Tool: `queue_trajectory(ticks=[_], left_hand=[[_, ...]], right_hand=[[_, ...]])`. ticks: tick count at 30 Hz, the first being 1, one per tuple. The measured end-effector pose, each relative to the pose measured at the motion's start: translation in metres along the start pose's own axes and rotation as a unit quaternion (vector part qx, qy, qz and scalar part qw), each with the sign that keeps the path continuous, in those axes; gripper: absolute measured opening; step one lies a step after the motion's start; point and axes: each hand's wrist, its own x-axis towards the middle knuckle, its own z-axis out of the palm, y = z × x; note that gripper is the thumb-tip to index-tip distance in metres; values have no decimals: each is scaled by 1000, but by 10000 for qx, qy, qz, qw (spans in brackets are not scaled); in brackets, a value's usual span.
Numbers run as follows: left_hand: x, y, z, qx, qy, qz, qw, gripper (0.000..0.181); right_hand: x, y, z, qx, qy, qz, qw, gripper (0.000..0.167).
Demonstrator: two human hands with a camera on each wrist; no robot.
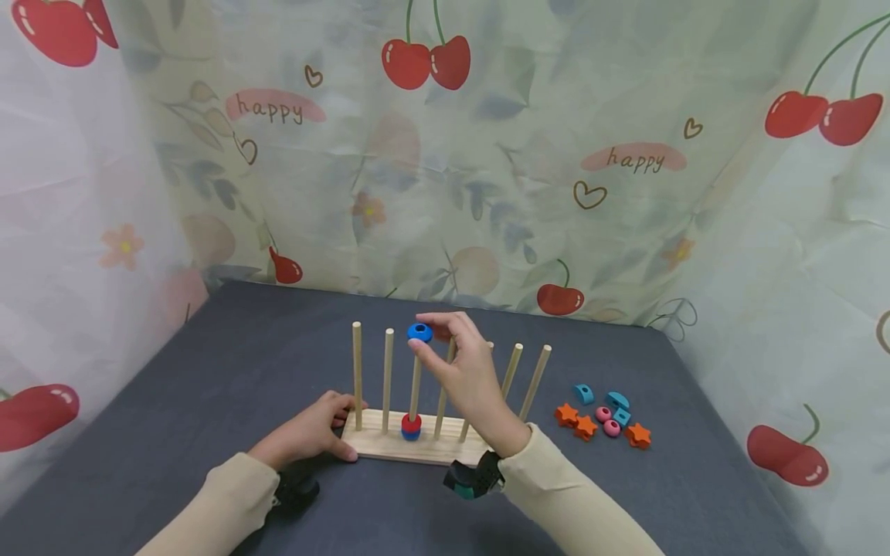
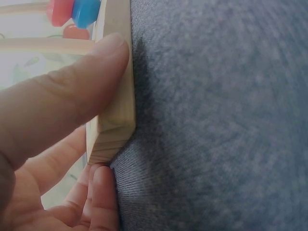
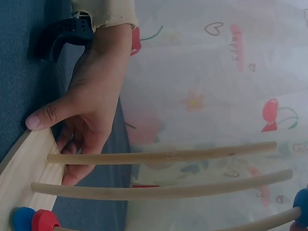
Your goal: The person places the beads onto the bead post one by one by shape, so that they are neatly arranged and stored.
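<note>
Seven pegs (image 1: 387, 378) — right hand (image 1: 476, 378) pinching one blue bead (image 1: 419, 337), left hand (image 1: 316, 428) gripping one base (image 1: 424, 453).

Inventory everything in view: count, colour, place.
Base: 1, pale wood, on table
Pegs: 7, pale wood, on base
Lower bead: 1, blue, third peg from left
Middle bead: 1, red, above it
Upper bead: 1, blue, at that peg's tip
Stars: 3, orange, right of base
Round beads: 2, pink, between stars
Blocks: 3, light blue, near round beads
Table: 1, dark grey, under base
Curtain: 1, pale, cherry print, behind table
Wrist devices: 2, black, at wrists
Sleeves: 2, cream, on forearms
Left hand: 1, gripping base's left end
Right hand: 1, pinching upper bead
</note>
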Motion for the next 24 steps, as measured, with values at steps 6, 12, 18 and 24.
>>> queue_trajectory(ticks=[6,12,18,24], left_hand=[[-1,2,0,-12,13,-22,10000,70],[-2,3,0,3,3,-36,10000,70],[-1,2,0,-1,-3,-44,10000,70],[-1,2,0,-6,5,-49,10000,70]], right_hand=[[-2,4,5,670,53,490,9965,33],[-6,6,8,1397,172,946,9855,35],[-12,9,13,1728,231,1224,9770,37],[-20,21,22,1762,251,1551,9717,37]])
